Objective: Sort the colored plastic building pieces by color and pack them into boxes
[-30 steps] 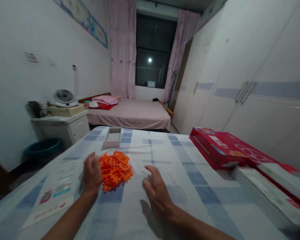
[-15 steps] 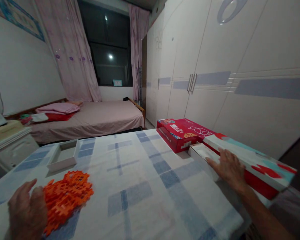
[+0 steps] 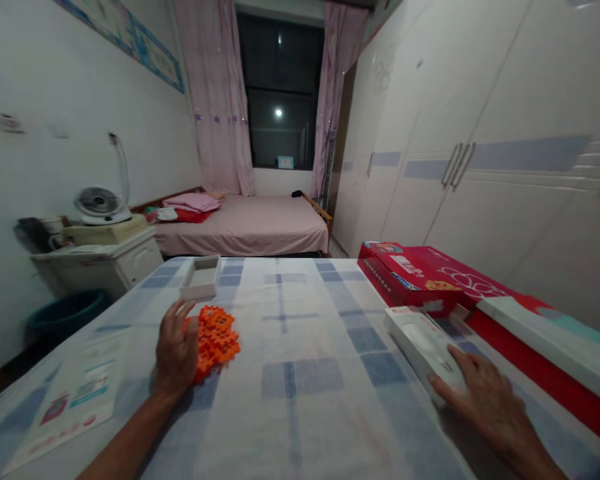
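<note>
My left hand (image 3: 176,348) rests on the table against the left side of a heap of orange interlocking plastic pieces (image 3: 217,341), its fingers stretched out and holding nothing that I can see. On the right, my right hand (image 3: 485,393) grips the near end of a slim white box (image 3: 420,340), thumb on one side and fingers on the other. A pale picture is printed on the box's top. Behind the heap lies a shallow white open tray (image 3: 200,291), like a box half.
A red box (image 3: 405,270) and a long red and white box (image 3: 545,333) lie along the table's right side. A printed sheet (image 3: 75,400) is at the left on the checked tablecloth (image 3: 300,427). Beyond are a bed (image 3: 260,220), a cabinet with a fan (image 3: 100,203) and wardrobes.
My view has swung left. My right hand has drawn the white box away from the red boxes, toward me. My left hand has stayed beside the orange heap.
</note>
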`<action>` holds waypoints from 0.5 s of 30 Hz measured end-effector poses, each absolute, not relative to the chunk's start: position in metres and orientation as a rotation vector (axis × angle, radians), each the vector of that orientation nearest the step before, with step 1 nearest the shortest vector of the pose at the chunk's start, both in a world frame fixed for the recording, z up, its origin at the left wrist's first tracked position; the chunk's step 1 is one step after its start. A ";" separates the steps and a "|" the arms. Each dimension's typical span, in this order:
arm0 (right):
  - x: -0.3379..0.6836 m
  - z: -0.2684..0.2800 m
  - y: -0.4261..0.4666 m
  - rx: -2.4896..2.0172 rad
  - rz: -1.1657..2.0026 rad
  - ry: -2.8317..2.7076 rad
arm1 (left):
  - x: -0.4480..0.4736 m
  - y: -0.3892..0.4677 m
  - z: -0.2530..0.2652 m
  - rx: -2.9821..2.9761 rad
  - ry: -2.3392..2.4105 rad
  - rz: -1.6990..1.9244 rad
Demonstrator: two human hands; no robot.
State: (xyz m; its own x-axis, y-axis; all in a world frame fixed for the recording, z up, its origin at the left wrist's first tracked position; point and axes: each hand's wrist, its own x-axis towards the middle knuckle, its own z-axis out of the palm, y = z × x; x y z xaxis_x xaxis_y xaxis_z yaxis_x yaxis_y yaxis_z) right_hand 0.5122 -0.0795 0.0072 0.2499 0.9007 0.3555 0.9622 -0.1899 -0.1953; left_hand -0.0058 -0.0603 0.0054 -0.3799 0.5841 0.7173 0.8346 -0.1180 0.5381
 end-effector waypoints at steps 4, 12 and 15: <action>0.448 0.005 -0.081 -1.980 -0.088 -1.863 | -0.008 -0.062 0.009 -1.554 -1.946 -1.523; 0.384 0.031 -0.074 -1.610 0.483 -2.038 | -0.024 -0.060 0.003 -1.402 -2.056 -1.691; 0.394 0.059 -0.054 -1.571 0.828 -1.835 | -0.030 -0.057 0.000 -1.310 -2.120 -1.747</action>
State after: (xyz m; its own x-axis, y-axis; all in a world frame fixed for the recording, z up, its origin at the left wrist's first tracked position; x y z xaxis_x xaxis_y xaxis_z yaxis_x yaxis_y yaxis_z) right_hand 0.3936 -0.0541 0.0585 -0.1386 0.9898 0.0333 0.6302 0.1141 -0.7680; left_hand -0.0302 -0.0565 0.0002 -0.6252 0.5421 0.5615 0.6548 -0.0272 0.7553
